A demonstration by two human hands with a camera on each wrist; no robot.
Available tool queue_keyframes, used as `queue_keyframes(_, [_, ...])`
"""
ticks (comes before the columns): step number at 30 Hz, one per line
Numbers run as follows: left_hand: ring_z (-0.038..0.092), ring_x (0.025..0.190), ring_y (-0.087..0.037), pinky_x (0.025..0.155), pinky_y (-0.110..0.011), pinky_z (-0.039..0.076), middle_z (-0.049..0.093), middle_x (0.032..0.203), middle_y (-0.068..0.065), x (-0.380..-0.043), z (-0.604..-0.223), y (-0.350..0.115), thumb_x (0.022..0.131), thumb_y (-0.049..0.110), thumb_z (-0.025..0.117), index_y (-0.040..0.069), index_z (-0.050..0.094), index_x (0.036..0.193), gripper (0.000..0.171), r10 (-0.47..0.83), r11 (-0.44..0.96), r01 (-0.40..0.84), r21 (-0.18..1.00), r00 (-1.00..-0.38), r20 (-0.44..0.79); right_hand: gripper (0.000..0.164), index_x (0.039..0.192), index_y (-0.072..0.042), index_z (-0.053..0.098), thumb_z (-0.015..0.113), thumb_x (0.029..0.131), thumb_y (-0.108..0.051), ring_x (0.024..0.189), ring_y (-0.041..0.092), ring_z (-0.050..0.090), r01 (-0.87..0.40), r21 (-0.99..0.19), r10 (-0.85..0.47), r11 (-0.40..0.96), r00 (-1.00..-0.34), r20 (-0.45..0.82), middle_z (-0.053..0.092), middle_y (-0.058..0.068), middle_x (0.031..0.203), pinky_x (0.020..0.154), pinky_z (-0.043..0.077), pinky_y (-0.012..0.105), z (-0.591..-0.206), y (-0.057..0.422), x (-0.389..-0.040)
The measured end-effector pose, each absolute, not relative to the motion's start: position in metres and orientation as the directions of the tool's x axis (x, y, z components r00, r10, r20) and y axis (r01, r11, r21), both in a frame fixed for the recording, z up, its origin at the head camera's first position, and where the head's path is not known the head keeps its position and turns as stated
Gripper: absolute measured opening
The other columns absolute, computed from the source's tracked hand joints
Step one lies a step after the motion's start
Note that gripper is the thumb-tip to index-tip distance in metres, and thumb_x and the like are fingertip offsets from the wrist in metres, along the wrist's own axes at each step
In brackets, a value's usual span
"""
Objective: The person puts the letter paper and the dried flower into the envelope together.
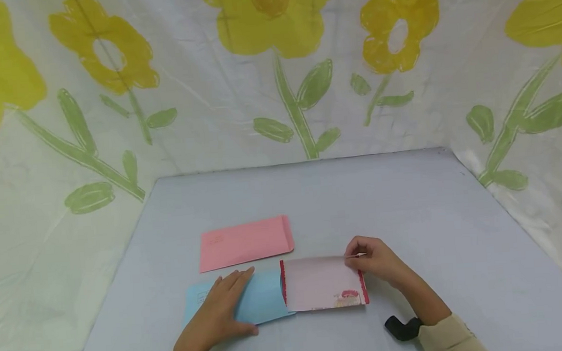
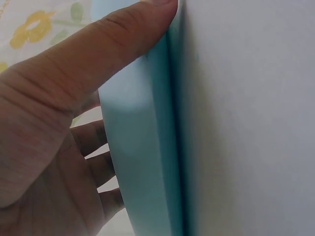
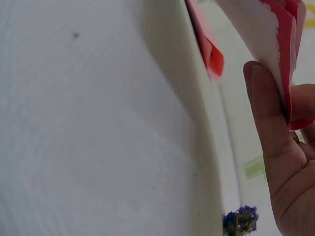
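Observation:
A light blue envelope (image 1: 261, 297) lies on the table, its open end facing right. My left hand (image 1: 221, 310) rests on it with fingers spread, the thumb along its near edge. In the left wrist view the thumb (image 2: 98, 54) lies across the blue paper. Between thumb and fingertips, my right hand (image 1: 375, 261) pinches the upper right corner of a pale pink card (image 1: 321, 283) with red side edges and a small print low on the right. The card's left edge meets the envelope's mouth. In the right wrist view the card's red edge (image 3: 285, 54) looks layered between the fingers.
A pink envelope (image 1: 244, 244) lies just beyond the blue one, its flap end to the right. The table (image 1: 311, 195) has a pale cover. Behind stands a white cloth (image 1: 199, 94) painted with yellow flowers. A purple flower-like cluster (image 3: 240, 220) shows in the right wrist view.

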State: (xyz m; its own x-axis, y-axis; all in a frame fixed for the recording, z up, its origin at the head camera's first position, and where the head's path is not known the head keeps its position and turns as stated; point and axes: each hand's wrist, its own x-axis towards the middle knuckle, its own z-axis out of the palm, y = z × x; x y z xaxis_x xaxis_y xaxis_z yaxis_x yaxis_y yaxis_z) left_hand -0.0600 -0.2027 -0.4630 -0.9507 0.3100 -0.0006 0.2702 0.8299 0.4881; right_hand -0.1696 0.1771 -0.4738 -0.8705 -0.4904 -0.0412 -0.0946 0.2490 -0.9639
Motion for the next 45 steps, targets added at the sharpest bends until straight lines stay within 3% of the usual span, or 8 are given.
queue_keyframes(10, [0.041,0.138,-0.037,0.117,-0.058,0.023,0.048,0.147,-0.017,-0.060,-0.461,-0.204,0.058,0.038,0.097,0.009,0.040,0.153,0.115,0.327,0.820,0.306,0.483,-0.944,0.042,0.004,0.094,-0.002,0.068,0.068,0.090,0.000,0.070,0.020,0.060,-0.116,-0.950,-0.511,0.289,-0.858,-0.050,0.064,0.013,0.094,0.056,0.054,0.028,-0.470,0.178,-0.169])
queue_keyframes(23, [0.041,0.138,-0.037,0.117,-0.058,0.022,0.047,0.148,-0.016,-0.061,-0.465,-0.204,0.057,0.038,0.098,0.011,0.040,0.154,0.117,0.322,0.825,0.295,0.483,-0.946,0.028,0.014,0.105,-0.008,0.069,0.071,0.092,-0.011,0.049,0.012,0.045,-0.122,-0.918,-0.493,0.377,-0.865,-0.088,0.057,0.009,0.082,0.042,0.040,0.023,-0.474,0.175,-0.167])
queue_keyframes(34, [0.040,0.139,-0.036,0.117,-0.058,0.021,0.046,0.149,-0.015,-0.061,-0.467,-0.203,0.057,0.037,0.098,0.013,0.038,0.155,0.117,0.311,0.827,0.276,0.490,-0.950,0.011,0.023,0.115,0.002,0.063,0.066,0.094,-0.004,0.056,0.018,0.055,-0.075,-0.954,-0.540,0.289,-0.836,-0.098,0.057,0.012,0.083,0.051,0.053,0.028,-0.473,0.173,-0.164])
queue_keyframes(45, [0.040,0.139,-0.037,0.117,-0.059,0.021,0.046,0.149,-0.016,-0.061,-0.466,-0.203,0.057,0.037,0.098,0.012,0.039,0.154,0.117,0.313,0.821,0.277,0.498,-0.950,0.012,0.024,0.120,0.001,0.060,0.058,0.096,-0.001,0.062,0.019,0.060,-0.052,-0.972,-0.586,0.230,-0.804,-0.096,0.058,0.015,0.085,0.057,0.057,0.031,-0.481,0.171,-0.167])
